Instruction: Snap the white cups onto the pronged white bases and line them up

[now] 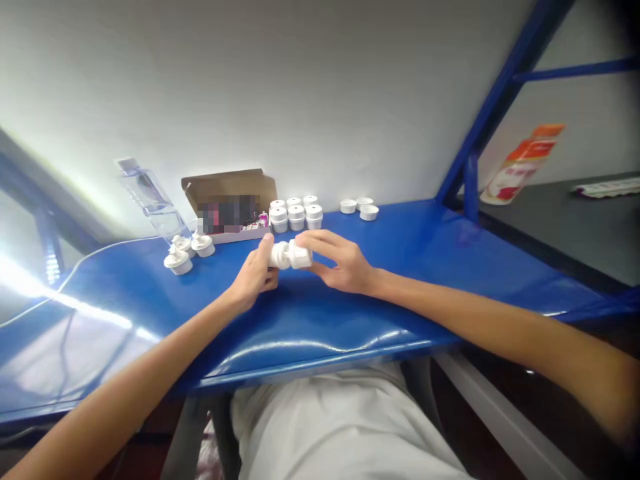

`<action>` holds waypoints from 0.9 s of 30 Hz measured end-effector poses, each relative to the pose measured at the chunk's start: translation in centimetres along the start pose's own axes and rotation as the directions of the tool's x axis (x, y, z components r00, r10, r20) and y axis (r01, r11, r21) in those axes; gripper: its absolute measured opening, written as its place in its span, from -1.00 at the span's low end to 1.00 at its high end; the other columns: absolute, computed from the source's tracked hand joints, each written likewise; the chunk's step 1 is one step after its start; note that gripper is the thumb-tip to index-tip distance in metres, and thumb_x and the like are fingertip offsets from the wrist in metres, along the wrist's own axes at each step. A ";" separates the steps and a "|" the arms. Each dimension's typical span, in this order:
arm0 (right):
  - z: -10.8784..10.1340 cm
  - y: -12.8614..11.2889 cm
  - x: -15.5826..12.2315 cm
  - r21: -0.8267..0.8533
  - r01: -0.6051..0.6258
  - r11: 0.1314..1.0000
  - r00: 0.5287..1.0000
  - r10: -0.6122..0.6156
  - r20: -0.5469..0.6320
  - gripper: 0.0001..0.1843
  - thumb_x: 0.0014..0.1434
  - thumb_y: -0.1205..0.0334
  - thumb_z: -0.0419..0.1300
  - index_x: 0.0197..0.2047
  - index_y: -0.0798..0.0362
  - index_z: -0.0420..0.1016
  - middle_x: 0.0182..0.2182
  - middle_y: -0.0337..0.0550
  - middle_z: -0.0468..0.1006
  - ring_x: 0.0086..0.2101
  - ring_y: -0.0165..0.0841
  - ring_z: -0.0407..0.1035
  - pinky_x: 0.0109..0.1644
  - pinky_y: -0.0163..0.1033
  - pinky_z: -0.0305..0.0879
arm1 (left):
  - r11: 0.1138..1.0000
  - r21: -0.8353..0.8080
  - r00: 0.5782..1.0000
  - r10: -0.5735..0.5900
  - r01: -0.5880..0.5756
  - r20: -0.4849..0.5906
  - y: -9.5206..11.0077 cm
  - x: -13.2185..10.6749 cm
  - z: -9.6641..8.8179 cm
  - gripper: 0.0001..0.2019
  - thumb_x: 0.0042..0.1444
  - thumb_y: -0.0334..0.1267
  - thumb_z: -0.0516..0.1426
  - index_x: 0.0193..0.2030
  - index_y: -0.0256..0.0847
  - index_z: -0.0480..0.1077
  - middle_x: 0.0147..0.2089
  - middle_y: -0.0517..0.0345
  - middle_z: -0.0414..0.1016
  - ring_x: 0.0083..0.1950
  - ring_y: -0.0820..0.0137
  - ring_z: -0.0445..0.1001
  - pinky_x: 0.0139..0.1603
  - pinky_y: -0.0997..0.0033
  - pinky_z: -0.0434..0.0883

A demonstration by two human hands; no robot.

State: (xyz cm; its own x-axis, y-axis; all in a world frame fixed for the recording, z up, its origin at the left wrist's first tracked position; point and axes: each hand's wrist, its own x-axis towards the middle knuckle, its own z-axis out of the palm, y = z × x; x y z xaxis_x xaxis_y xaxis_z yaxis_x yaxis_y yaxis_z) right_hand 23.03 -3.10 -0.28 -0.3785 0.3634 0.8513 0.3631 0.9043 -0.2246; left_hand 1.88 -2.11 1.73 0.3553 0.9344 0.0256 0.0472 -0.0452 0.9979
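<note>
Above the blue table (395, 253), my left hand (255, 275) is closed on a white plastic base part (281, 255), thumb on top and fingers curled beneath. My right hand (345, 261) grips a white plastic cup-shaped cap (301, 255) between thumb and fingers. The two pieces lie end to end on their sides, with a narrow notched section between them. Whether they are joined I cannot tell. Closest behind the hands are several stacked white round units (296, 215).
Several white bases with raised fittings (179, 261) stand left, near a clear bottle (155, 200). An open cardboard box (225, 183) holds small items. Three white cups (369, 213) sit by the wall. Rightward are a blue frame post (470, 180) and an orange-capped bottle (520, 167).
</note>
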 end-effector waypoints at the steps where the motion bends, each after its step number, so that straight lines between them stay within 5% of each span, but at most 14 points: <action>1: -0.1 0.0 0.0 -0.015 0.016 1.000 1.000 -0.016 -0.003 -0.60 0.32 0.27 0.23 0.21 -0.04 0.44 0.05 0.00 0.57 0.08 -0.19 0.47 0.21 -0.07 0.42 | 1.000 -0.012 1.000 -0.005 0.005 -0.004 0.0 0.0 0.0 -0.43 0.27 0.33 -0.05 -0.48 -0.15 0.14 -0.69 0.43 -0.12 -0.72 0.60 -0.08 -0.69 0.53 0.00; 16: 0.0 -0.1 -0.1 -0.023 -0.069 0.997 0.997 0.069 0.028 -0.56 0.25 0.18 0.31 0.18 -0.01 0.46 0.04 -0.01 0.59 0.03 -0.17 0.49 0.18 -0.05 0.43 | 0.995 -0.081 0.992 0.061 -0.052 0.114 -0.1 -0.1 0.3 -0.52 0.26 0.24 0.08 -0.30 -0.21 0.24 -0.56 0.40 0.02 -0.63 0.61 0.04 -0.61 0.54 0.06; 21: 0.0 0.1 -0.2 0.059 -0.227 0.972 0.973 0.224 0.045 -0.51 0.12 0.11 0.41 0.10 0.05 0.52 -0.10 -0.07 0.64 -0.19 -0.22 0.53 0.00 -0.11 0.49 | 0.978 0.045 0.967 0.192 -0.202 0.170 -0.1 -0.1 -0.3 -0.60 0.26 0.12 0.15 -0.10 -0.22 0.30 -0.30 0.20 0.42 -0.34 0.46 0.44 -0.30 0.42 0.40; 27: -0.3 0.5 -0.2 0.132 -0.315 0.940 0.946 0.301 0.118 -0.55 0.13 0.06 0.41 0.05 0.04 0.55 -0.14 -0.12 0.65 -0.22 -0.23 0.55 -0.05 -0.13 0.50 | 0.944 0.129 0.933 0.268 -0.304 0.239 0.2 -0.1 -0.9 -0.60 0.24 0.04 0.20 0.02 -0.21 0.30 -0.11 0.07 0.50 -0.15 0.37 0.49 -0.15 0.38 0.41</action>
State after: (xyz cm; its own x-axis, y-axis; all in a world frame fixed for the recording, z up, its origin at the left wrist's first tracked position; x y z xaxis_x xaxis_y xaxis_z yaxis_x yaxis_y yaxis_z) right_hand 23.49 -2.80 -0.43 -0.3495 0.6425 0.6819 0.3479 0.7648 -0.5423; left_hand 1.03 -1.90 1.93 0.5672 0.7757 0.2767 0.0572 -0.3722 0.9264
